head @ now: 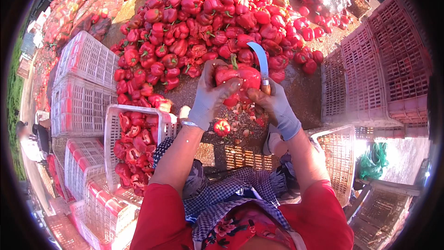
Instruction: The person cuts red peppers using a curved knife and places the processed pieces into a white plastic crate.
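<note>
A red bell pepper (242,76) with a green stem is held in front of me. My gloved left hand (216,88) grips it from the left, thumb across its front. In my gloved right hand (272,102) is a curved knife (261,59) with a wooden handle, its blade pointing up beside the pepper; the fingertips of that hand touch the pepper's lower right side. Beyond both hands rises a large heap of red bell peppers (208,21). One small red piece with a pale centre (222,127) lies on the ground below my hands, among scattered scraps and seeds.
At my left stands a plastic crate (111,146) of opened red peppers. More crates (81,107) are stacked farther left, and tall crate stacks (367,73) rise at the right. Filled mesh sacks (73,10) lie behind the heap. A person (33,142) is at the far left edge.
</note>
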